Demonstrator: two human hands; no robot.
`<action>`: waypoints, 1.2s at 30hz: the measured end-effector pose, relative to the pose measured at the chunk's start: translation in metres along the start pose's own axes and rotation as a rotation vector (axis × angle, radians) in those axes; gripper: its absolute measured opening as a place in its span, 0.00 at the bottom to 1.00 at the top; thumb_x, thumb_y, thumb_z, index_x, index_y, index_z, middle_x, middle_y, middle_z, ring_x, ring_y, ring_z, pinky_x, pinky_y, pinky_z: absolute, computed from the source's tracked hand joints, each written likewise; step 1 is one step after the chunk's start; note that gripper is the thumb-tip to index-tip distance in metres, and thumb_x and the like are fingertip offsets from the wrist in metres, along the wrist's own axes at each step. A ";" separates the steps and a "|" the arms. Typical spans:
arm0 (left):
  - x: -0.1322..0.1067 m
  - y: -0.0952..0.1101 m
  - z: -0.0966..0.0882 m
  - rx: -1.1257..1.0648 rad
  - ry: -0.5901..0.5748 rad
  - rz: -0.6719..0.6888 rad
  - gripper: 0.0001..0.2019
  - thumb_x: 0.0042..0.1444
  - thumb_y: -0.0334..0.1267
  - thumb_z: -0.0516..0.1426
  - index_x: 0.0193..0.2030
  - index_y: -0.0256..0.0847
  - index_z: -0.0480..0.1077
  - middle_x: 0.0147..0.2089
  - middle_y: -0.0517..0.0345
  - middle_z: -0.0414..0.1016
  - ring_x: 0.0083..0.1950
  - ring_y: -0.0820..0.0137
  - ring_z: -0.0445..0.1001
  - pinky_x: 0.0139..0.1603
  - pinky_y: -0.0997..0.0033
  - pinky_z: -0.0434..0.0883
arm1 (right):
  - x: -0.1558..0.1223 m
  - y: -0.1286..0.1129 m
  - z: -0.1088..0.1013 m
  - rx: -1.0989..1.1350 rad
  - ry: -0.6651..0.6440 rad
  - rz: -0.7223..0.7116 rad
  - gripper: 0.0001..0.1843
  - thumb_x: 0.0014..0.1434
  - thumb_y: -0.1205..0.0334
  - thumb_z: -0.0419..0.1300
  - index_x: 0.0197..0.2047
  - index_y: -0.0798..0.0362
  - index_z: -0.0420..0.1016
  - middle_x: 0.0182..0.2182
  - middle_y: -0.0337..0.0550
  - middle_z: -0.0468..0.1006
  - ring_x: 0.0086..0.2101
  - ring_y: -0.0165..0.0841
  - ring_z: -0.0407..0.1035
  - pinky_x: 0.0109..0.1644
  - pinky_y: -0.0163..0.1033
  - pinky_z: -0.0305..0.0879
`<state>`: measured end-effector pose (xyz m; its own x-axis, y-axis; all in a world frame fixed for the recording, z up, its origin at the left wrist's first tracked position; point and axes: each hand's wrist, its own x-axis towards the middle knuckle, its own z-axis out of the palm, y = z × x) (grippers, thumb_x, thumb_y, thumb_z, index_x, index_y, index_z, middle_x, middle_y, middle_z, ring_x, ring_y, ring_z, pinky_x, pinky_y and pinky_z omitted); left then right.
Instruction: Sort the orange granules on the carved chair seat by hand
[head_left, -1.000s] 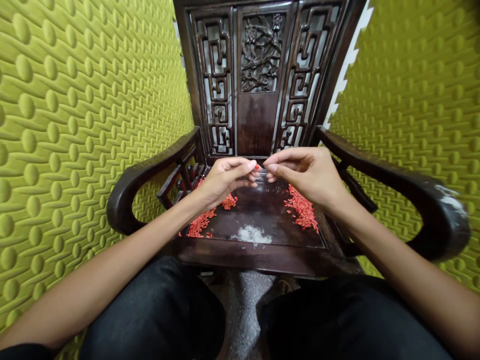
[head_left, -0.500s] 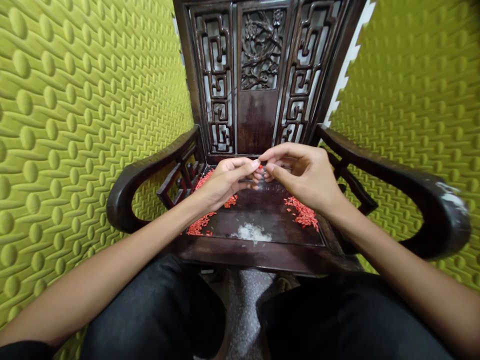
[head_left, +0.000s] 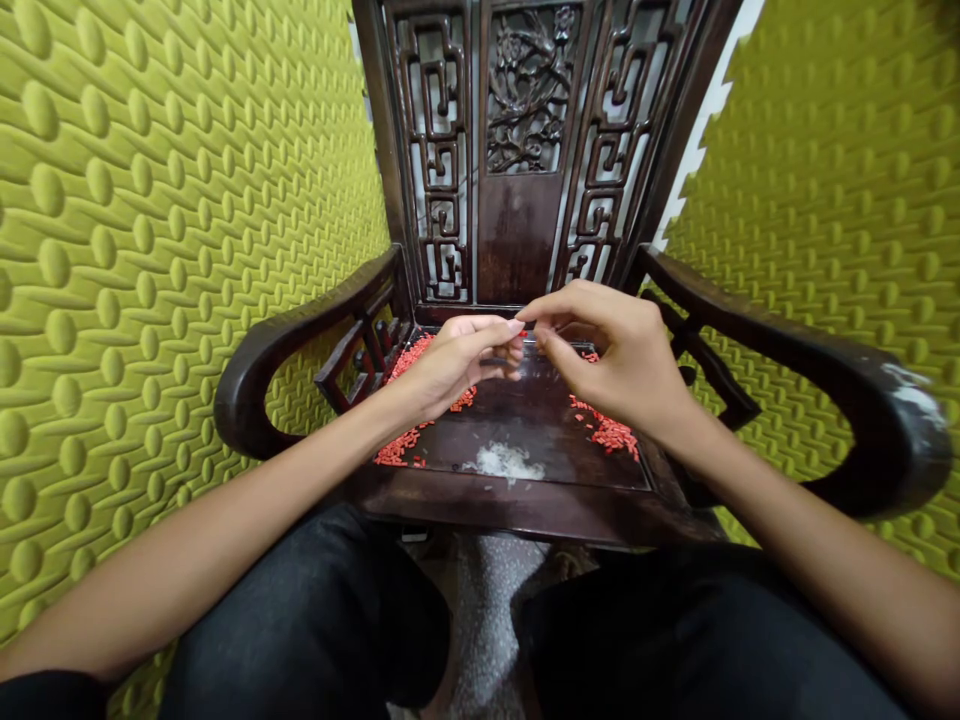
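Note:
Above the wooden seat, my left hand pinches a small red piece between thumb and fingertips; most of it is hidden. My right hand meets it from the other side, fingers curled, the index fingertip at the left thumb's tip and the thumb close to the curled fingers behind. Whatever the right fingers hold is too small to make out. Below lie red piles of short pieces, one at the left and one at the right. A heap of small whitish, clear bits lies near the front edge.
The dark wooden chair seat has a carved openwork back. Curved armrests flank it, one left and one right. Yellow-green textured padding stands at both sides. My dark-clad knees are in front of the seat.
Both hands stay nearly in place, fingertips together at the red piece. The right index finger and thumb have shifted slightly, and less of the red piece shows. The view has tilted a little.

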<state>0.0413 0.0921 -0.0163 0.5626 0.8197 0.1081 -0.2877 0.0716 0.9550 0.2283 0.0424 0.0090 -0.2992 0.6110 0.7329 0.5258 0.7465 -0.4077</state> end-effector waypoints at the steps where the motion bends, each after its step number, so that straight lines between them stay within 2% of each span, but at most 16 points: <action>1: 0.000 0.000 0.000 -0.008 -0.002 -0.004 0.09 0.56 0.39 0.66 0.35 0.34 0.75 0.33 0.56 0.75 0.36 0.72 0.74 0.41 0.68 0.74 | 0.000 0.000 0.000 -0.032 -0.011 -0.023 0.12 0.62 0.72 0.60 0.45 0.51 0.81 0.36 0.43 0.80 0.36 0.34 0.74 0.40 0.40 0.71; 5: -0.001 0.000 0.001 -0.042 -0.001 -0.024 0.08 0.55 0.38 0.65 0.34 0.34 0.75 0.33 0.57 0.74 0.36 0.72 0.73 0.42 0.67 0.75 | 0.000 0.000 0.000 -0.099 -0.030 -0.094 0.13 0.63 0.73 0.58 0.46 0.52 0.80 0.36 0.43 0.81 0.35 0.33 0.73 0.39 0.40 0.70; 11: -0.002 -0.001 0.003 -0.009 0.000 -0.023 0.06 0.57 0.36 0.62 0.33 0.35 0.74 0.32 0.58 0.73 0.34 0.73 0.73 0.40 0.67 0.75 | -0.001 -0.001 -0.001 -0.172 -0.064 -0.195 0.14 0.66 0.73 0.55 0.49 0.52 0.79 0.39 0.46 0.81 0.38 0.35 0.75 0.43 0.42 0.70; 14: -0.003 0.000 0.003 0.018 -0.009 -0.009 0.07 0.59 0.36 0.61 0.33 0.34 0.74 0.31 0.58 0.72 0.32 0.73 0.72 0.39 0.68 0.75 | -0.001 -0.001 -0.001 -0.182 -0.074 -0.206 0.14 0.67 0.73 0.55 0.49 0.52 0.79 0.39 0.46 0.81 0.38 0.35 0.75 0.42 0.42 0.71; 24: -0.002 0.001 0.002 0.058 -0.051 0.037 0.11 0.59 0.41 0.63 0.31 0.36 0.73 0.32 0.57 0.74 0.32 0.74 0.73 0.39 0.69 0.75 | 0.000 0.000 -0.003 -0.050 -0.003 0.006 0.05 0.64 0.66 0.64 0.39 0.47 0.82 0.35 0.41 0.85 0.34 0.35 0.77 0.41 0.43 0.75; 31: -0.003 0.004 0.005 0.037 -0.085 0.042 0.14 0.63 0.47 0.61 0.34 0.39 0.69 0.33 0.59 0.73 0.34 0.73 0.73 0.39 0.70 0.75 | -0.001 0.002 0.000 0.025 0.047 0.107 0.03 0.63 0.62 0.66 0.38 0.48 0.83 0.35 0.41 0.85 0.33 0.35 0.78 0.39 0.43 0.76; 36: -0.004 0.004 0.003 0.085 -0.118 0.095 0.15 0.62 0.49 0.64 0.36 0.39 0.69 0.34 0.60 0.73 0.34 0.74 0.73 0.39 0.71 0.76 | -0.001 0.001 0.003 0.135 0.104 0.162 0.02 0.62 0.61 0.68 0.37 0.49 0.83 0.34 0.41 0.84 0.33 0.35 0.78 0.39 0.43 0.77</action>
<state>0.0403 0.0871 -0.0119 0.6247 0.7475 0.2256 -0.2802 -0.0551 0.9584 0.2272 0.0432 0.0064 -0.1324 0.7003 0.7014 0.4469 0.6738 -0.5884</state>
